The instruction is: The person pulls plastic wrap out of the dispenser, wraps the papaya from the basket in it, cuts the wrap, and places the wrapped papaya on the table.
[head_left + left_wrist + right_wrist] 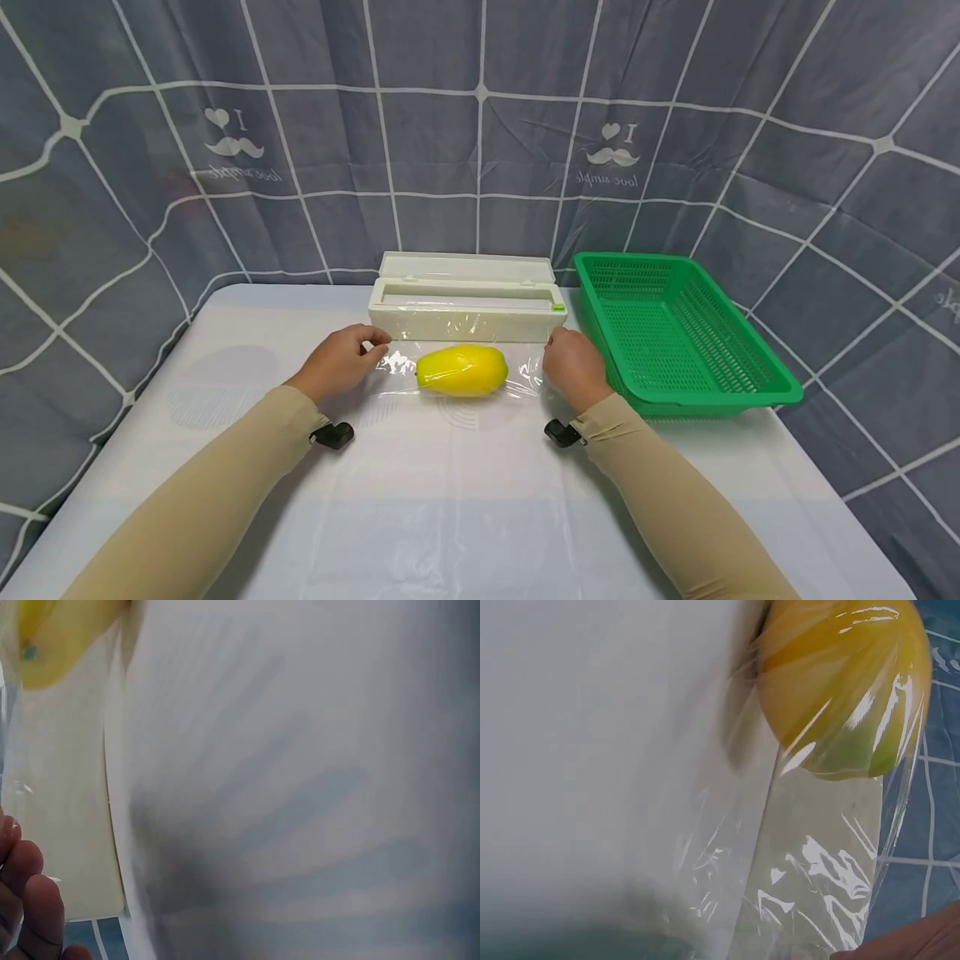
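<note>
A yellow papaya [461, 371] lies on the table in front of a white cling film dispenser [468, 321], whose lid stands raised. Clear cling film [525, 379] comes down from the dispenser and lies over the fruit; in the right wrist view the film [817, 870] is creased and shiny around the papaya [847, 690]. My left hand [341, 360] pinches the film's left side with thumb and forefinger, though the tips show little detail. On the opposite side my right hand [576, 367] grips the film's edge with curled fingers. Part of the papaya [64, 637] appears in the left wrist view.
A green plastic basket [682, 333] stands at the right, close beside my right hand. The table [450, 533] has a white patterned cover. Behind it and along the sides hangs a grey curtain [427, 142] with white lines.
</note>
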Available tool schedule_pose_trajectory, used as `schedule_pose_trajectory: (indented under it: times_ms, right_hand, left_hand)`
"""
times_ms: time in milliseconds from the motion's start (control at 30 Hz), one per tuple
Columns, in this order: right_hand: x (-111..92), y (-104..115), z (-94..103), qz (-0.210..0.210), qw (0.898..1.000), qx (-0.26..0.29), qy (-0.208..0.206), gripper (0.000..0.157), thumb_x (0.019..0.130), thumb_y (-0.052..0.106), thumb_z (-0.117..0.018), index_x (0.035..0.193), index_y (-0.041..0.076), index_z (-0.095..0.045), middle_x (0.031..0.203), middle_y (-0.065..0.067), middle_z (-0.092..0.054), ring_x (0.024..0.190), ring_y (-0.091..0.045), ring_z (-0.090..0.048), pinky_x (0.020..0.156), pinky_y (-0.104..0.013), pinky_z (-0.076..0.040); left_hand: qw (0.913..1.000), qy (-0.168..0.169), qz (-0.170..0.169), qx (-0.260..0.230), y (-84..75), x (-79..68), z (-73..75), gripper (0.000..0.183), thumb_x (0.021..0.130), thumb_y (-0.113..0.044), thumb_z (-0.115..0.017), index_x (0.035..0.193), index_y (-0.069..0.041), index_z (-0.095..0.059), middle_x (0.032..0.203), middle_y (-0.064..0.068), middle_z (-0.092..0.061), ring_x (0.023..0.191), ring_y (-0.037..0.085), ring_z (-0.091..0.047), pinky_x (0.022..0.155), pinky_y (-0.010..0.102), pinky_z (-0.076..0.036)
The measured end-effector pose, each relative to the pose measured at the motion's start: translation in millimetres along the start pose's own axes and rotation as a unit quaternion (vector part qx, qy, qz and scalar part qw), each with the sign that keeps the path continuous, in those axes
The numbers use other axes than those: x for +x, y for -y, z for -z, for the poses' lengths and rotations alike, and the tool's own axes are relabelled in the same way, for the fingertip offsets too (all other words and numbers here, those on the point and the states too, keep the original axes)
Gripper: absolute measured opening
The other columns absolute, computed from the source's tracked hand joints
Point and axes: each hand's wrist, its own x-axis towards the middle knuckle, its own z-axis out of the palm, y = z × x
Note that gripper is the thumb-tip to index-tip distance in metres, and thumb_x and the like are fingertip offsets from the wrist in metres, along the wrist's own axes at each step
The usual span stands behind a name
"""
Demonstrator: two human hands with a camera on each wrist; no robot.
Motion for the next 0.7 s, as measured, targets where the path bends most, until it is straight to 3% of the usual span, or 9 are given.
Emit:
schedule_pose_trajectory:
  times_ms: [233,367,500,600,700]
  right_hand:
    - [0.8,1.1,-1.4,-0.009,1.0,-0.004,0.024,0.024,0.101,0.012,-0.05,0.104,0.0,-0.071,0.099,-0.018,-0.074,0.089,-0.033,-0.071,0.073,-0.05,-0.058]
    - [1.6,2.6,-0.6,-0.011,0.999,0.0,0.03,0.023,0.101,0.013,-0.052,0.104,0.001,-0.071,0.1,-0.017,-0.074,0.088,-0.031,-0.07,0.073,-0.049,-0.058]
    - [2.4,1.9,-0.7,-0.011,0.999,0.002,0.03,0.023,0.1,0.012,-0.051,0.103,0.001,-0.071,0.099,-0.017,-0.074,0.089,-0.032,-0.07,0.074,-0.049,-0.058]
    - [2.6,1.0,-0.7,-0.011,1.0,0.003,0.029,0.022,0.1,0.012,-0.051,0.101,0.001,-0.071,0.098,-0.017,-0.074,0.089,-0.033,-0.07,0.075,-0.05,-0.058]
    - [3.1,0.0,-0.8,-0.014,0.999,0.004,0.031,0.022,0.1,0.011,-0.051,0.101,0.002,-0.07,0.098,-0.017,-0.074,0.088,-0.033,-0.069,0.075,-0.05,-0.057]
  left_hand:
    - [0.9992,0.017,-0.011,0.035,3.0,0.1,-2.6,0.023,0.107,-0.024,-0.059,0.122,-0.014,-0.074,0.119,0.007,-0.072,0.1,0.028,-0.062,0.09,0.044,-0.051]
    - [0.9992,0.027,-0.028,0.001,1.6,-4.3,-3.0,0.037,0.112,-0.034,-0.049,0.134,-0.013,-0.07,0.129,0.01,-0.072,0.115,0.032,-0.065,0.103,0.053,-0.05]
    - [0.9973,0.04,-0.055,-0.029,-5.1,-11.9,-2.4,0.051,0.111,-0.044,-0.048,0.149,-0.011,-0.059,0.141,0.014,-0.061,0.129,0.037,-0.056,0.11,0.06,-0.045]
    - [0.9959,0.039,-0.08,0.017,-9.8,-15.1,-3.0,0.057,0.106,-0.049,-0.058,0.152,-0.013,-0.057,0.143,0.014,-0.055,0.132,0.038,-0.049,0.111,0.062,-0.043]
    - [0.9914,0.049,-0.102,0.066,-13.3,-14.9,-5.3,0.054,0.104,-0.047,-0.063,0.147,-0.014,-0.062,0.137,0.012,-0.058,0.132,0.036,-0.05,0.112,0.06,-0.043]
